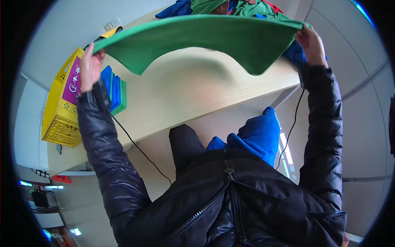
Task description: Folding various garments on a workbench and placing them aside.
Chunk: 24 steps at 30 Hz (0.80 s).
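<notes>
A green cloth (197, 35) stretches between my two hands above the table, its lower edge hanging free and curved. At the cloth's left corner, my left hand (91, 68) pinches the edge. My right hand (312, 44) grips the opposite corner on the right. Beside my left wrist stands a stack of folded blue and green cloths (118, 91). Behind the stretched cloth lies a loose heap of green, blue, red and brown cloths (242, 8). A blue cloth (261, 129) drapes over my right leg.
The pale wooden table (177, 99) has its front edge just before my legs. At its left end stands a yellow plastic crate (61, 123) with a purple label. Thin black cables (140, 148) run from both wrists. A wall socket (111, 24) sits behind, and white panels (364, 103) stand on the right.
</notes>
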Tool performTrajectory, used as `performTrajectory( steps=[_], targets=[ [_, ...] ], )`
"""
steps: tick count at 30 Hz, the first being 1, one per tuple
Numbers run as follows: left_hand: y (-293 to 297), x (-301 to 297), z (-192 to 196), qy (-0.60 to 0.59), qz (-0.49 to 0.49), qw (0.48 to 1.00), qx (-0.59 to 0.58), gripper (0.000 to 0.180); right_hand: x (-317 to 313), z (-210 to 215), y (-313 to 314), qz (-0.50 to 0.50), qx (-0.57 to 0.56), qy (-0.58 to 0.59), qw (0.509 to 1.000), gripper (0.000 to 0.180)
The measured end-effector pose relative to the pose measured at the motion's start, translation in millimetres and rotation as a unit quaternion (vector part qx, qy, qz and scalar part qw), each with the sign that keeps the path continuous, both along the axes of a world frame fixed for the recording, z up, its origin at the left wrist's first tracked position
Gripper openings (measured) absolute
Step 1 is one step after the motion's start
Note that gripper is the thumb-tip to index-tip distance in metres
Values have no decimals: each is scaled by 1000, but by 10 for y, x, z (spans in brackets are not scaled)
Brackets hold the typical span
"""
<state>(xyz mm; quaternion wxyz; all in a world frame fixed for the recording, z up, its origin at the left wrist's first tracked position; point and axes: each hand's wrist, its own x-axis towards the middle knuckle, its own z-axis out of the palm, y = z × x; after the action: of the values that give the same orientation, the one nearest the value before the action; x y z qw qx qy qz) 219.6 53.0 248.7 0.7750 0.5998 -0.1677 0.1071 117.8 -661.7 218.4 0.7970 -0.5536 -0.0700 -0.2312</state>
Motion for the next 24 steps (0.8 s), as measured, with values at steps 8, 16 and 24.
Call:
performTrajectory(
  steps=[8, 16, 24],
  targets=[
    [-107, -1334, -1768, 202, 150, 967, -48, 13, -1069, -1411, 486, -30, -37, 170, 984, 16],
    [-81, -2109, -2531, 279, 230, 932, -27, 12, -1431, -2197, 671, -100, -14, 307, 946, 16],
    [-289, -1933, -2168, 193, 274, 942, -17, 12, -995, -1907, 763, -156, -26, 227, 961, 17]
  ],
)
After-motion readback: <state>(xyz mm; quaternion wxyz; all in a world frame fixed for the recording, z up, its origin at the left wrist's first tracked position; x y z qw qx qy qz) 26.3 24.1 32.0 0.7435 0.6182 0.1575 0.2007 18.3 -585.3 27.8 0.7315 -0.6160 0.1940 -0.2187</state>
